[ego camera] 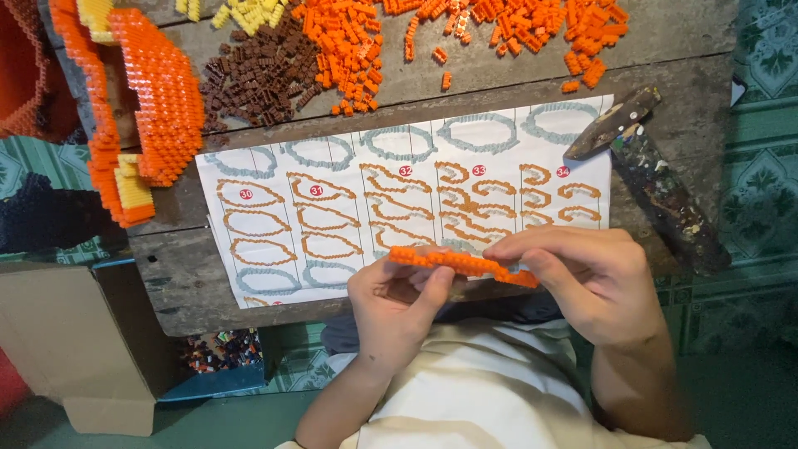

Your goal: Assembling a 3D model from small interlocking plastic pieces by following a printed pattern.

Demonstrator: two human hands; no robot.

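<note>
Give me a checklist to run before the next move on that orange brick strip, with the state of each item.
1. Left hand grips orange strip: ok.
2. Right hand pinches the strip's other end: ok.
3. Strip in one piece: ok.
4. Instruction sheet visible, flat on the table: ok.
5. Loose orange bricks beyond the sheet: ok.
6. Strip matches a printed outline: cannot tell.

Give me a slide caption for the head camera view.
Both hands, left and right, hold an orange brick strip above a pattern sheet.
</note>
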